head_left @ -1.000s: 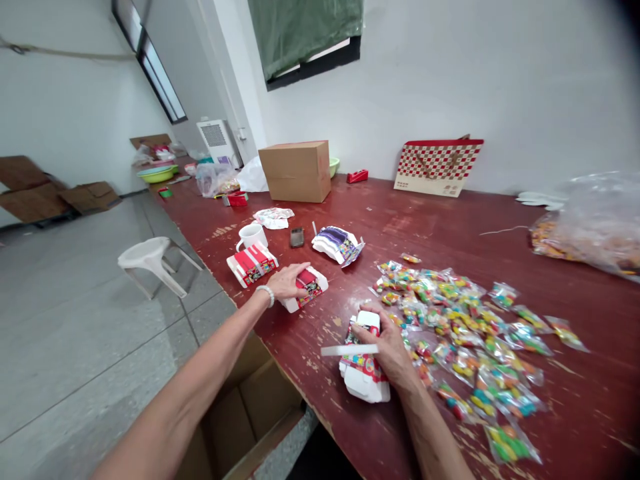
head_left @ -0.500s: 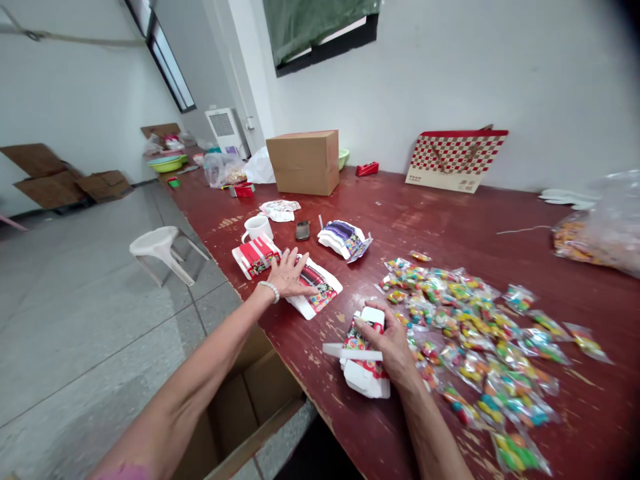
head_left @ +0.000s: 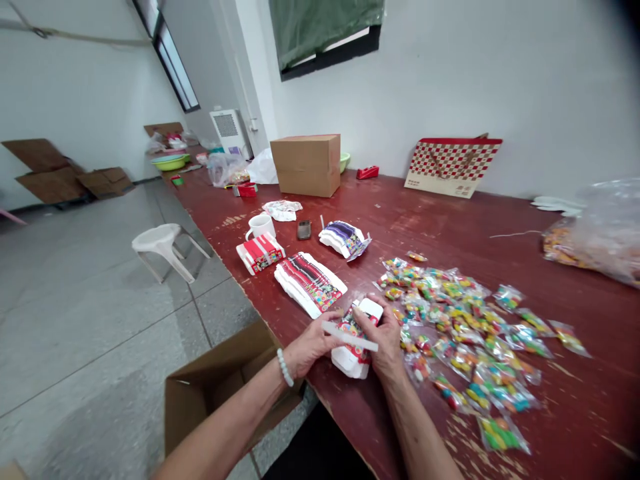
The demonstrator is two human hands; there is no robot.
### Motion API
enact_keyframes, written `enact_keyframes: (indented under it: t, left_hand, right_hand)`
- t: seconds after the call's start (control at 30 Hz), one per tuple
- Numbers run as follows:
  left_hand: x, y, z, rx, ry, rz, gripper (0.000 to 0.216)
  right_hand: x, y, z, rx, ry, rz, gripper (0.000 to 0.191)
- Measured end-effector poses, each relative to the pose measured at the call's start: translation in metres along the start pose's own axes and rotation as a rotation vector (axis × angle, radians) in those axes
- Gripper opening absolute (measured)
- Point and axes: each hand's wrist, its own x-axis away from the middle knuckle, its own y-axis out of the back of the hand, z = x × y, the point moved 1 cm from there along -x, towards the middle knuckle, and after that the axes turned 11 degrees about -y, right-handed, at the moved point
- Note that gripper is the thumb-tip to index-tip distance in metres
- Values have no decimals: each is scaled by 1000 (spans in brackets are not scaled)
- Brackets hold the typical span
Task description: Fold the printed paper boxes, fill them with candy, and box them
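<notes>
My right hand [head_left: 386, 340] grips a small red-and-white printed candy box [head_left: 351, 360] from its right side, thumb across the front. At the box's left edge, my left hand [head_left: 311, 343], a beaded bracelet on its wrist, closes its fingers on it. A narrow white strip [head_left: 357, 339] crosses the front of the box; whether it is attached cannot be seen. Just beyond my left hand lies a fanned stack of flat red cartons [head_left: 311, 283], with a red-and-white carton bundle [head_left: 260, 252] behind it. Clear packets of colourful candies [head_left: 460, 320] spread out right of my right hand.
On the red table [head_left: 395, 220] are purple cartons [head_left: 344, 239], a white mug [head_left: 261, 225], a dark phone-like device [head_left: 304, 230] and a cardboard box [head_left: 306, 165]. An open carton [head_left: 193, 407] stands below the table edge, near a white stool [head_left: 159, 237]. A plastic bag [head_left: 605, 233] lies at right.
My left hand has left the stack of flat red cartons and come back to the candy box in my right hand. The fanned stack now shows in full.
</notes>
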Motion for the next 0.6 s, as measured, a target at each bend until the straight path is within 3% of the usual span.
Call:
enact_keyframes:
  t: [0.2, 0.33, 0.43, 0.6]
  left_hand:
    - [-5, -10, 0, 83, 2, 13, 60]
    - [-1, -14, -6, 160, 1, 61, 48]
    - [3, -17, -15, 243, 31, 125, 43]
    - [14, -24, -25, 346, 108, 253, 47]
  right_hand:
    - [12, -11, 0, -70, 18, -6, 65]
    - [17, -13, 6, -89, 13, -35, 67]
    - [20, -15, 11, -208, -63, -25, 67]
    - [18, -8, 22, -323, -178, -123, 68]
